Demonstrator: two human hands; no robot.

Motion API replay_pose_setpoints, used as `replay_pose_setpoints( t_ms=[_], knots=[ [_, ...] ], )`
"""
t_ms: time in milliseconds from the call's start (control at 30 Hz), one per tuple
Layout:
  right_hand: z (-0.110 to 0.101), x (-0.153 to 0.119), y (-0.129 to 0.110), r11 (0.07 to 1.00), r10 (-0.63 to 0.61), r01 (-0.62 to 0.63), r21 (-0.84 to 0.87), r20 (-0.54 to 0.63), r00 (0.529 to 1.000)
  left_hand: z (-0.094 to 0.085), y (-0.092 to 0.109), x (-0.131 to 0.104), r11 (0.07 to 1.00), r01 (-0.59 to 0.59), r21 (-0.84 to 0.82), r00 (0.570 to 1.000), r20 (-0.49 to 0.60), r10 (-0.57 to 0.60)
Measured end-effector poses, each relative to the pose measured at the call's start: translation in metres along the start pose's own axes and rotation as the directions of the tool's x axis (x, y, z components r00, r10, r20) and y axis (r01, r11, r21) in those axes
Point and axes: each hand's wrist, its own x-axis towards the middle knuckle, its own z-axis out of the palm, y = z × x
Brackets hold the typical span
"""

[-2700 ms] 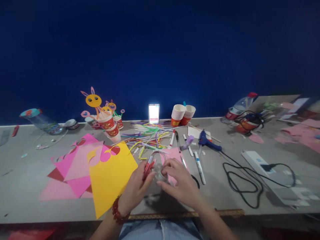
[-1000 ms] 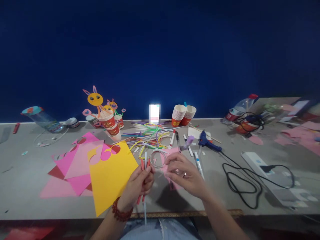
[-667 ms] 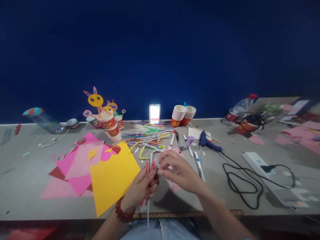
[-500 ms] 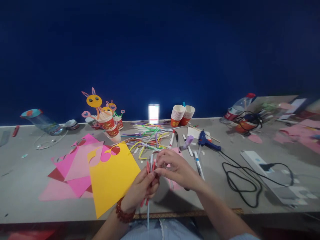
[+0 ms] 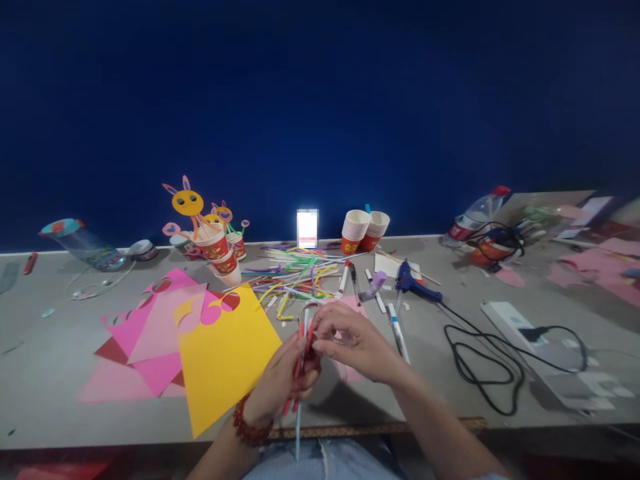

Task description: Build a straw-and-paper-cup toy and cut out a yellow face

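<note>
A small bundle of red and pale grey-white pipe cleaners [image 5: 299, 395] stands upright in my left hand [image 5: 283, 373], whose fingers are wrapped round it. One pale strand hangs well below the fist. My right hand [image 5: 357, 343] is closed at the bundle's upper end, thumb and fingers pinched against a red pipe cleaner [image 5: 310, 331]. Something clear and curved shows faintly under the right fingers; I cannot make out what it is. Just beyond the hands lies a loose heap of coloured pipe cleaners [image 5: 300, 272].
Yellow paper [image 5: 225, 360] with cut-outs overlaps pink sheets [image 5: 160, 320] on the left. Paper cups with bunny figures [image 5: 213, 243] stand behind. Stacked cups [image 5: 355, 230], markers [image 5: 399, 333], a blue glue gun [image 5: 417, 285] and a corded power strip [image 5: 530, 350] are to the right.
The bundle and both hands have shifted slightly right. More of the red strands shows between my hands, spread a little wider at the top.
</note>
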Motion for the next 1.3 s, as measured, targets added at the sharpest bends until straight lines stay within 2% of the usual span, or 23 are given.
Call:
replay_pose_setpoints(
  t_ms=[200, 567, 700, 967, 1200, 1300],
  knots=[
    [0.001, 0.001, 0.001, 1.000, -0.002, 0.001, -0.009, -0.019, 1.000, 0.003, -0.001, -0.001, 0.996, -0.029, 0.081, 0.998, -0.044, 0.033],
    [0.003, 0.004, -0.001, 0.998, -0.004, 0.004, -0.056, -0.010, 1.000, 0.001, -0.006, 0.001, 0.994, -0.048, 0.101, 0.995, -0.081, 0.056],
    [0.004, 0.005, -0.002, 0.998, -0.004, 0.003, -0.070, -0.014, 1.000, 0.001, -0.006, 0.001, 0.990, -0.082, 0.114, 0.987, -0.127, 0.096],
    [0.005, 0.007, -0.001, 0.997, -0.021, 0.020, -0.072, -0.011, 1.000, 0.002, -0.006, 0.001, 0.989, -0.075, 0.130, 0.971, -0.215, 0.102],
    [0.006, 0.010, 0.000, 0.998, -0.008, 0.008, -0.058, -0.010, 1.000, -0.001, -0.011, 0.000, 0.988, -0.077, 0.135, 0.987, -0.130, 0.095],
    [0.006, 0.011, 0.000, 0.997, -0.017, 0.017, -0.069, -0.004, 1.000, -0.002, -0.011, -0.001, 0.985, -0.083, 0.152, 0.987, -0.126, 0.103]
  ],
)
